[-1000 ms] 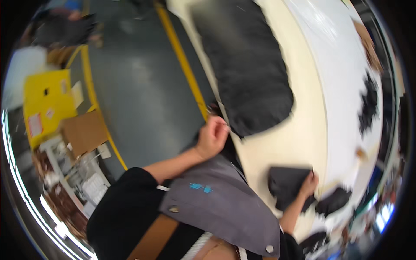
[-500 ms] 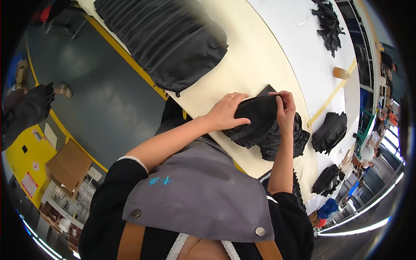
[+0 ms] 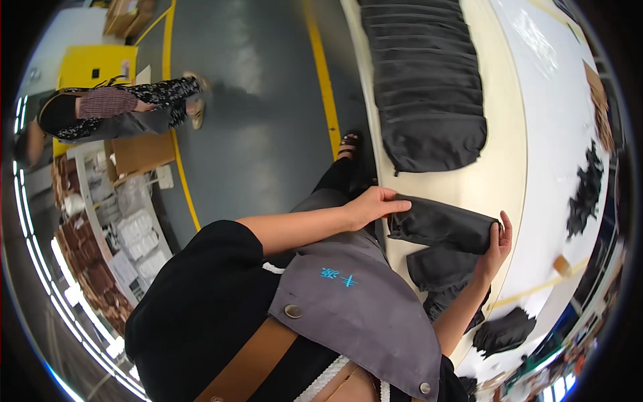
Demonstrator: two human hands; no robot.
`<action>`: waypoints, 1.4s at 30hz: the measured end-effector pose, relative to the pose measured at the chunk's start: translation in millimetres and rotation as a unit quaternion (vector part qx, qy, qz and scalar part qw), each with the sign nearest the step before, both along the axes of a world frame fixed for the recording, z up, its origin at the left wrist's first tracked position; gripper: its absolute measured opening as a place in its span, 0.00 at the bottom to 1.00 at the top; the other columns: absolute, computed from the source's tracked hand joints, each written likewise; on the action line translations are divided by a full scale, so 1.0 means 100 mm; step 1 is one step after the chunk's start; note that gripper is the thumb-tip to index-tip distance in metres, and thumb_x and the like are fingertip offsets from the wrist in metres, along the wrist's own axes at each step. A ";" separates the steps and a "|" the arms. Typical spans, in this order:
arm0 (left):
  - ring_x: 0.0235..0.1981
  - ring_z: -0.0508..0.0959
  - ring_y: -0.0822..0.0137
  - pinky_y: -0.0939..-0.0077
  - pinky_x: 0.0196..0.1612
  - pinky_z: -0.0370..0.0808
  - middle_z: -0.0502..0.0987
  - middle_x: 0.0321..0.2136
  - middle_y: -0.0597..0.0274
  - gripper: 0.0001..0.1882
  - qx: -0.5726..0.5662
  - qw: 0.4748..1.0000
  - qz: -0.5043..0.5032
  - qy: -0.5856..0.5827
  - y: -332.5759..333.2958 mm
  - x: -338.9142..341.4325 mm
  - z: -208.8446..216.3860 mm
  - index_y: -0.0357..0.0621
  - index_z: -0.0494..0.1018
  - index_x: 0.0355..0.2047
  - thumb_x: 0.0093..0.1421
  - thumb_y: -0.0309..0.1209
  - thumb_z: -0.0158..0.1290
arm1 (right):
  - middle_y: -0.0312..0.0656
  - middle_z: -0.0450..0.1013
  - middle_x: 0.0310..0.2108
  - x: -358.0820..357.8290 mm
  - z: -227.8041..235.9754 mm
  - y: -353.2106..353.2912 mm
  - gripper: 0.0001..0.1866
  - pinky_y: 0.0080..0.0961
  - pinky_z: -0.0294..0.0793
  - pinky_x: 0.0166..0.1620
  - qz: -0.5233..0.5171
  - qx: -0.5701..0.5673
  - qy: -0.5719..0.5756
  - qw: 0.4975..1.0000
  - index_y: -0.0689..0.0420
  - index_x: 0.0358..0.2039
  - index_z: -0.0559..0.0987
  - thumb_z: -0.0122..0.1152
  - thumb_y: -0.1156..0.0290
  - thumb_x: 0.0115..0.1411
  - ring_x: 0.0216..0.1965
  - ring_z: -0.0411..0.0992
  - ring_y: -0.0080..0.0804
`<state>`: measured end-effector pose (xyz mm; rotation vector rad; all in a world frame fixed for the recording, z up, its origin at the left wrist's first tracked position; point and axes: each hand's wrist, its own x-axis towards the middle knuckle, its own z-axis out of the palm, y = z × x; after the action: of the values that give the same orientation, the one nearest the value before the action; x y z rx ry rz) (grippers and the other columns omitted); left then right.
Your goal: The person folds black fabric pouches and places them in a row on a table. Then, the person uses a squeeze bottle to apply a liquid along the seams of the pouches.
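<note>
A black folded fabric piece (image 3: 445, 224) is stretched between my two hands above the cream table. My left hand (image 3: 376, 206) pinches its left end between thumb and fingers. At the other end, my right hand (image 3: 495, 246) grips the right edge, thumb on the near side and a finger raised. Just below and nearer to me lies a pile of similar black fabric pieces (image 3: 439, 269), partly covered by the held piece and my right forearm. Beyond the held piece, a long row of overlapping black fabric pieces (image 3: 434, 137) runs away along the table.
The cream table (image 3: 502, 144) has a white surface beside it on the right, with black strips (image 3: 585, 194), a tape roll (image 3: 562, 266) and another black bundle (image 3: 504, 333). At left, a person (image 3: 127, 107) walks along the grey floor near a shelf of packed goods (image 3: 140, 231).
The fabric has come off the pile and is now held out between both hands, nearer the row. My view has turned, and the person at left shows more fully.
</note>
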<state>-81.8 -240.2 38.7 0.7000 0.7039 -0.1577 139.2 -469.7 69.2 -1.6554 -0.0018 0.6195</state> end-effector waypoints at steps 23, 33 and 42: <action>0.16 0.71 0.78 0.82 0.23 0.69 0.74 0.16 0.64 0.13 0.579 0.813 0.022 0.065 0.84 0.34 0.02 0.35 0.73 0.29 0.55 0.32 0.64 | 0.42 0.77 0.26 0.57 -0.36 1.54 0.15 0.27 0.72 0.34 0.078 -0.222 -0.375 0.897 0.54 0.47 0.75 0.63 0.72 0.59 0.27 0.74 0.35; 0.14 0.68 0.68 0.73 0.20 0.65 0.65 0.13 0.68 0.22 0.670 0.734 -0.032 0.101 0.82 0.38 -0.16 0.44 0.64 0.35 0.53 0.39 0.65 | 0.44 0.74 0.41 0.62 -0.81 0.93 0.19 0.33 0.73 0.42 0.034 -0.281 -0.364 0.887 0.56 0.47 0.74 0.64 0.63 0.59 0.38 0.74 0.39; 0.20 0.65 0.80 0.85 0.24 0.66 0.67 0.20 0.70 0.13 0.500 0.854 -0.046 -0.139 0.22 0.41 0.21 0.40 0.71 0.39 0.55 0.24 0.61 | 0.46 0.76 0.37 0.09 -0.34 -0.70 0.13 0.37 0.72 0.45 0.132 -0.459 -0.225 0.849 0.57 0.38 0.77 0.62 0.63 0.58 0.42 0.74 0.45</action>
<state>-40.6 -218.0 59.3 1.7225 0.4335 0.2537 148.5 -539.6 35.4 -2.7475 -0.3250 0.4281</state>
